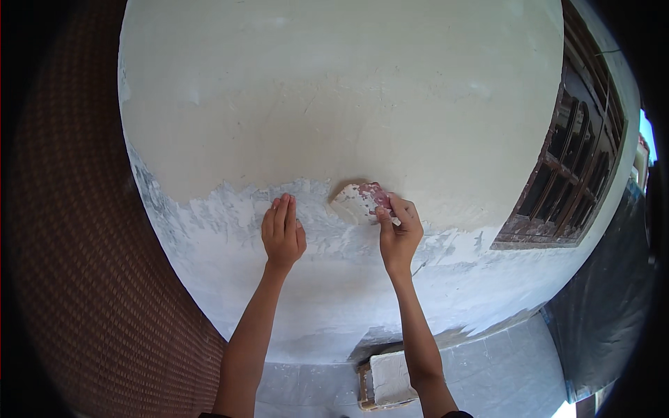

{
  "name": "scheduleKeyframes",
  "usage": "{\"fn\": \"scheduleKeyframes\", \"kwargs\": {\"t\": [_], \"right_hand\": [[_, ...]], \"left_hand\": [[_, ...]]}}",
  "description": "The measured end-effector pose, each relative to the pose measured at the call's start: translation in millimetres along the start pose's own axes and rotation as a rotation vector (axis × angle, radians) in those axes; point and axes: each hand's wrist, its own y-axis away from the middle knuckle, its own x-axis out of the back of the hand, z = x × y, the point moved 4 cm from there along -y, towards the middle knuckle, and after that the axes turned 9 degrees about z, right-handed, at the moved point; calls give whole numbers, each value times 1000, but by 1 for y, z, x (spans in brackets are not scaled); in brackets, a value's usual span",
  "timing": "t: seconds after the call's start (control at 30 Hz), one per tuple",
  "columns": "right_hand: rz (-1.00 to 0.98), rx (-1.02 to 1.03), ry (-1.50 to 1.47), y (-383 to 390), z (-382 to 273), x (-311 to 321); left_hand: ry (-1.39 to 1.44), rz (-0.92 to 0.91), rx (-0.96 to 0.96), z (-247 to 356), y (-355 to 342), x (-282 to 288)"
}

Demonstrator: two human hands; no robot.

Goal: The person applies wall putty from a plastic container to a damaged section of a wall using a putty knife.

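In front of me is a cream wall (348, 118) with a rough band of grey and white putty (216, 216) across it. My left hand (282, 233) lies against the wall at that band, fingers stretched upward and holding nothing. To its right, my right hand (402, 230) grips a reddish putty spreader (361, 202) between thumb and fingers. White putty coats much of the spreader. Its blade points left and sits on or very near the wall, by the upper edge of the band. I cannot tell whether it touches.
A brown-framed window (568, 164) with dark bars is set in the wall at right. Brown patterned surface (90, 244) runs down the left side. Below, a container with a white top (391, 378) stands on the grey floor (505, 362). Dark sheeting (603, 299) hangs at lower right.
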Motion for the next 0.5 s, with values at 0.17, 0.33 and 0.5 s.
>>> {"fn": "scheduleKeyframes", "kwargs": {"t": [0.17, 0.33, 0.5], "right_hand": [[204, 45, 137, -7, 9, 30], [264, 24, 125, 1, -8, 76], [254, -196, 49, 38, -39, 119]], "left_hand": [[15, 6, 17, 2, -2, -4], [22, 4, 12, 1, 1, 5], [74, -84, 64, -2, -6, 16]]}}
